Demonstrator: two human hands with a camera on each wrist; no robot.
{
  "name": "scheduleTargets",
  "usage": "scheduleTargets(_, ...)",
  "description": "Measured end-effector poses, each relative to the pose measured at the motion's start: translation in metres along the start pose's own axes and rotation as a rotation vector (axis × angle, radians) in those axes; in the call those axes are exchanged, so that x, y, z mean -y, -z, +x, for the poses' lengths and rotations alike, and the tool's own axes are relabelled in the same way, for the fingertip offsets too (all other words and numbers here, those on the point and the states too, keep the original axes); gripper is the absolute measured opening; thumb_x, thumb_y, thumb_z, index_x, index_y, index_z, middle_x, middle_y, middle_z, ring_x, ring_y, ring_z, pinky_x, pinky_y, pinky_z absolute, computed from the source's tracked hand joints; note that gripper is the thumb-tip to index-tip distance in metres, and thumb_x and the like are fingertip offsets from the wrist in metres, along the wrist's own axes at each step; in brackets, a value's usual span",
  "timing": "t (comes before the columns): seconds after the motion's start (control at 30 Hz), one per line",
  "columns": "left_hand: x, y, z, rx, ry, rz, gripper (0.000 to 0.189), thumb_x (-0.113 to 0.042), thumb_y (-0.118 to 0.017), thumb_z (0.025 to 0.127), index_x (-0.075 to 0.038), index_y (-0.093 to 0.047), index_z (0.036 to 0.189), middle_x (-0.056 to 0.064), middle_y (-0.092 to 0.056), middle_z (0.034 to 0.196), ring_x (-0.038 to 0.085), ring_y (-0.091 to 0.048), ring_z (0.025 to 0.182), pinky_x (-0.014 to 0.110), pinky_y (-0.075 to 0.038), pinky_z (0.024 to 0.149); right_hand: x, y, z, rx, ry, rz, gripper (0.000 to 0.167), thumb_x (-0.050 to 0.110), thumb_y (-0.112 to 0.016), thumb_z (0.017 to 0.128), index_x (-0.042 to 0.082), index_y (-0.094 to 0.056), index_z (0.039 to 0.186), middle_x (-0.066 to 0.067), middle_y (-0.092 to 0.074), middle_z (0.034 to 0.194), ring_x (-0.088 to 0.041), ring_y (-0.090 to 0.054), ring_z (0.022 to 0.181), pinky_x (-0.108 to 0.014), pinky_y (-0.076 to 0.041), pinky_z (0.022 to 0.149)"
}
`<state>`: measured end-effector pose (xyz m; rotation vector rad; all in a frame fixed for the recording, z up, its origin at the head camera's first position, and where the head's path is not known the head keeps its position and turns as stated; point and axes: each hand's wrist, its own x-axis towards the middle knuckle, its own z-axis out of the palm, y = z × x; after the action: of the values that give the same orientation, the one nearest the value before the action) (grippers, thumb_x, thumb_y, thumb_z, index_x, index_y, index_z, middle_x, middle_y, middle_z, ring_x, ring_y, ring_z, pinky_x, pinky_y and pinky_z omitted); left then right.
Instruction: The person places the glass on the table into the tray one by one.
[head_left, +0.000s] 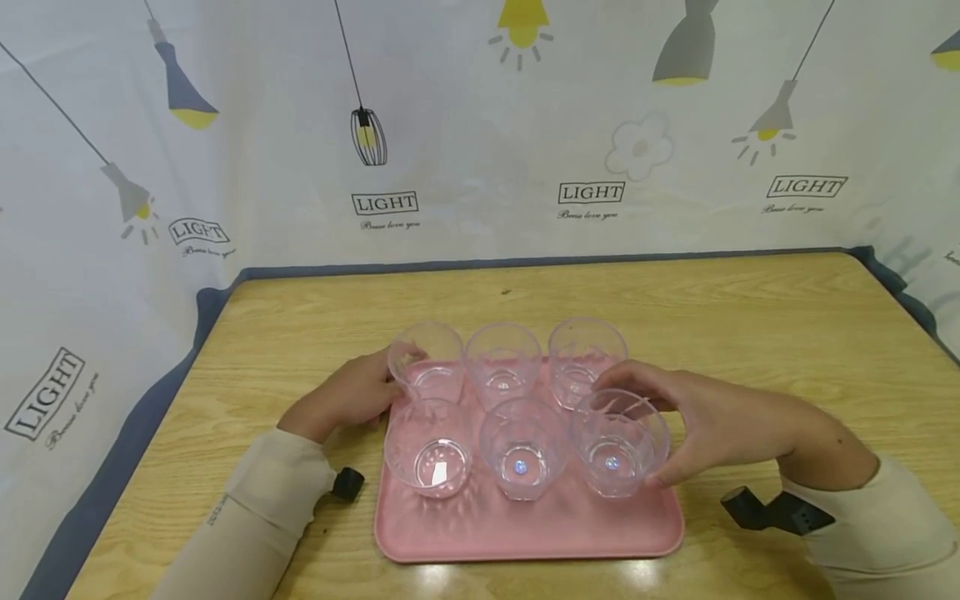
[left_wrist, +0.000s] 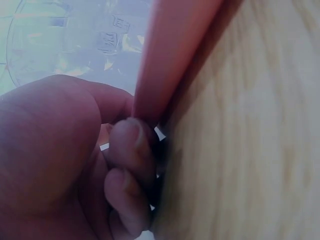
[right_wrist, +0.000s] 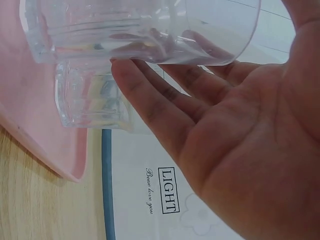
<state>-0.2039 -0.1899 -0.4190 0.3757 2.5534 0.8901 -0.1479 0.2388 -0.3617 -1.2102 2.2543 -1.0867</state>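
Note:
Clear plastic cups stand on a pink tray [head_left: 525, 542] in two rows of three. My right hand [head_left: 720, 417] is around the front-right cup [head_left: 618, 454], fingers behind it and thumb low on its near right side. In the right wrist view, the fingers [right_wrist: 150, 95] lie along the wall of this upright cup. At the tray's left side, my left hand [head_left: 356, 392] holds the edge, beside the back-left cup [head_left: 431, 367]. The left wrist view shows the fingertips [left_wrist: 131, 145] curled against the tray's rim [left_wrist: 165, 55], close to the tabletop.
The front-left cup [head_left: 429, 450], front-middle cup [head_left: 522, 446], back-middle cup [head_left: 502, 362] and back-right cup [head_left: 585, 358] stand close together. Around the tray is a wooden table [head_left: 315, 317]. A white printed curtain [head_left: 480, 125] hangs behind it and along the sides.

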Motion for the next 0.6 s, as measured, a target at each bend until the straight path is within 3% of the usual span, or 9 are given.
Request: scheduleTargets(0.6, 0.0003, -0.0001, 0.0005, -0.005, -0.014, 0.005, 0.048, -0.026, -0.057, 0.099, -0.026, -0.046, 0.146, 0.005, -0.064, 0.074, 0.018, -0.058, 0.051, 0.035, -0.052, 0.054, 0.0030, -0.0040, 0.0011, 0.065, -0.046, 0.100, 0.081, 0.026, -0.087, 0.078, 0.014, -0.039, 0.142, -0.005, -0.051, 0.142, -0.018, -0.049, 0.136, -0.020, -0.037, 0.112)
